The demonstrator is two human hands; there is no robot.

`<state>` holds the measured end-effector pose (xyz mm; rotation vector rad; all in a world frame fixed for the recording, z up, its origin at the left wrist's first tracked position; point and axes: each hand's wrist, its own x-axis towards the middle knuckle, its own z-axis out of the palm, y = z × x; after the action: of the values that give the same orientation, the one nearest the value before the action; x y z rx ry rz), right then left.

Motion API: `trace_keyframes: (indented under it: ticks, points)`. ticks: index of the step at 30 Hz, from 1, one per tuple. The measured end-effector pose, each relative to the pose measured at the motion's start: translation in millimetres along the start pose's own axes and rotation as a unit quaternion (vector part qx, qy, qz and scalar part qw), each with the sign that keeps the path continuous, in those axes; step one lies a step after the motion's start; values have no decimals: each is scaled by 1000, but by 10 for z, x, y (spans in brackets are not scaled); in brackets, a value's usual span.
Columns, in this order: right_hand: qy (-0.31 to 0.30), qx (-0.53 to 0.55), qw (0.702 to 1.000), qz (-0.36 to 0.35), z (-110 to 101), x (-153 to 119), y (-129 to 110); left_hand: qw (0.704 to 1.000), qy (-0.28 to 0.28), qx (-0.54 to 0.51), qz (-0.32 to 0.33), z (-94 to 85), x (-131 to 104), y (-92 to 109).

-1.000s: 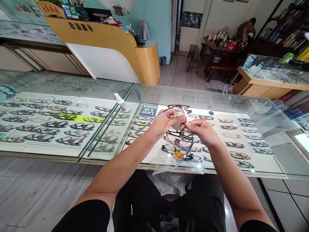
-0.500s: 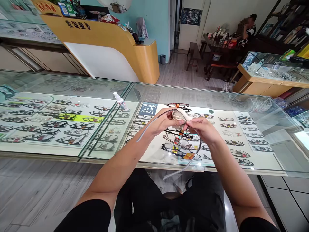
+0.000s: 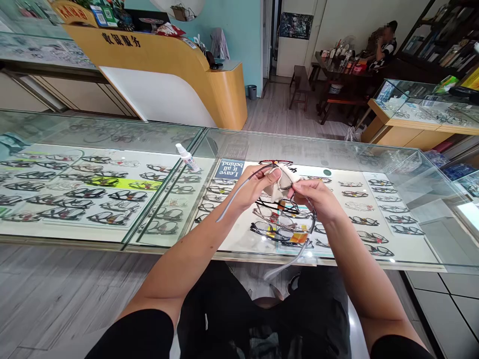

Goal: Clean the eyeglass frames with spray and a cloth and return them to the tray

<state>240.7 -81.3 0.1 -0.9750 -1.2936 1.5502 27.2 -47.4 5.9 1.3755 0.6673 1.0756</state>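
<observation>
A pair of eyeglasses with long grey temple arms is held up above the glass counter. My left hand is closed on a pale cleaning cloth pressed around one side of the frame; one temple arm runs back along my left forearm. My right hand pinches the other side of the frame, and its temple arm curves down towards my lap. The cloth covers much of the lenses. Below my hands, several eyeglasses lie in the display case, some with orange tags.
The glass display counter spans the view, with rows of frames inside. A white spray bottle stands on it to the left. Behind are a yellow-and-white cashier desk, a bench and a seated person at a dark table.
My left thumb has moved up and left on the cloth, and more of the cloth now hangs between my hands. The lower temple arm has shifted slightly right.
</observation>
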Motion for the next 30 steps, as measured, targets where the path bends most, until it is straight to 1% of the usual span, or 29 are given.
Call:
trace_keyframes:
  ticks: [4,10,12,14,17,21,24,26,30]
  points:
    - [7,14,1000,-5,9,-8,-35,998,-12,-56,-23,-18,0,7]
    - [6,11,1000,3,57,3,-24,996,-57,-46,-49,-41,20,-61]
    - [2,15,1000,7,67,13,4,997,-45,-33,-54,-32,29,-89]
    - [-2,21,1000,4,75,18,24,999,-27,-18,-44,-18,37,-110]
    - [-8,23,1000,7,90,9,19,999,-28,-2,-27,0,41,-119]
    - [-2,19,1000,13,102,-12,-19,999,-16,36,-4,-3,31,-77]
    - [11,24,1000,-1,83,-13,-17,998,-7,63,18,-20,15,-20]
    - [15,32,999,-10,60,-9,-1,999,-12,45,16,-27,5,13]
    - [27,47,998,-20,24,-4,28,999,-20,-25,-10,-25,8,32]
